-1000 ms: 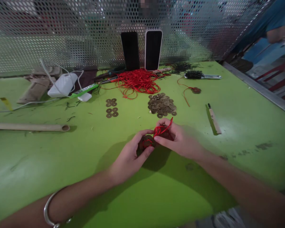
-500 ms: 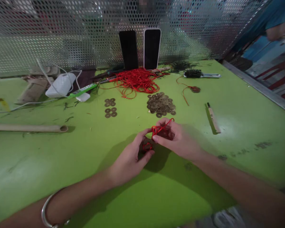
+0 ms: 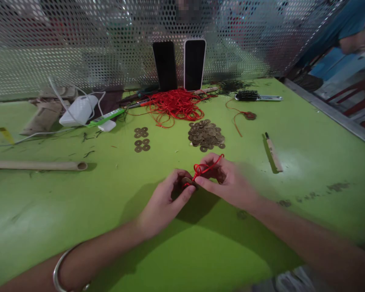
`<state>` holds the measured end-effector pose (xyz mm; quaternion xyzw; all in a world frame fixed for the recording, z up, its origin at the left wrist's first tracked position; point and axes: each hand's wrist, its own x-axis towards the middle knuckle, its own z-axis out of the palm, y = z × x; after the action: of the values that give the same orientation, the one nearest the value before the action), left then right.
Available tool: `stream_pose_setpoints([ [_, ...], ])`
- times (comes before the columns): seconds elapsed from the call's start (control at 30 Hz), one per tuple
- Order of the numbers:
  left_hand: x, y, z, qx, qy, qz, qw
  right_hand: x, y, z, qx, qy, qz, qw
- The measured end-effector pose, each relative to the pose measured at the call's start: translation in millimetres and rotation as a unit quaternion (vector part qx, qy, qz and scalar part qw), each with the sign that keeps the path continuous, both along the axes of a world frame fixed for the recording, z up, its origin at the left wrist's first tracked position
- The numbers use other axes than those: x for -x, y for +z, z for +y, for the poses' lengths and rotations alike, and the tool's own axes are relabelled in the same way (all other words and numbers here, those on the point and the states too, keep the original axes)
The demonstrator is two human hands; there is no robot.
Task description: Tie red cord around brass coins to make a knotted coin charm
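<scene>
Between thumb and fingers, my left hand [image 3: 167,197] grips dark round coins [image 3: 186,181] bound with red cord; how many is hidden. My right hand [image 3: 226,178] pinches the knotted red cord [image 3: 198,170] just to the right of them, and a loop of it rises over the fingers. Just beyond my hands lies a heap of holed brass coins [image 3: 206,134]. To its left, two small groups of coins [image 3: 142,139] are laid out flat. A tangle of red cord [image 3: 178,103] is behind the heap.
Two phones [image 3: 195,65] lean against a perforated metal screen [image 3: 109,48]. On the right are a wooden-handled tool [image 3: 273,153], a brush [image 3: 258,96] and a corded coin piece [image 3: 250,116]. A bamboo tube [image 3: 36,165] and a white adapter [image 3: 79,110] lie left.
My left hand has closed more tightly on the coins, which have tilted. The right hand still pinches the cord, with its loop standing a little more open.
</scene>
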<state>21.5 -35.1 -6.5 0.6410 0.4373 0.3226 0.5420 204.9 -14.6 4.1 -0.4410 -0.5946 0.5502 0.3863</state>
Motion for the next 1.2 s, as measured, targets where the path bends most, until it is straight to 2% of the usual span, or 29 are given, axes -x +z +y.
stream_pose_setpoints([
  [0.23, 1.4, 3.0, 1.7, 0.059, -0.039, 0.018, 0.997, -2.6, 1.4, -2.7, -0.071, 0.031, -0.011, 0.997],
  [0.37, 0.8, 5.5, 3.7, 0.025, -0.02, 0.031, 0.999, -1.9, 4.3, -4.4, -0.086, 0.046, -0.036, 0.995],
  [0.57, -2.3, 9.7, 2.2, -0.014, -0.037, 0.064, 0.997, -2.7, 5.2, -5.4, -0.139, 0.055, -0.09, 0.985],
  [0.73, -3.0, 7.0, 0.4, 0.014, -0.055, 0.044, 0.997, -2.1, 6.9, -3.2, -0.177, 0.09, -0.084, 0.976],
  [0.93, 1.0, 4.4, 0.9, 0.028, -0.065, -0.006, 0.997, -0.9, 4.9, -1.3, -0.15, 0.089, -0.066, 0.982],
  [1.2, 0.3, 8.4, 1.5, 0.067, -0.036, -0.015, 0.997, -1.6, 9.3, 0.3, -0.113, 0.109, -0.074, 0.985],
])
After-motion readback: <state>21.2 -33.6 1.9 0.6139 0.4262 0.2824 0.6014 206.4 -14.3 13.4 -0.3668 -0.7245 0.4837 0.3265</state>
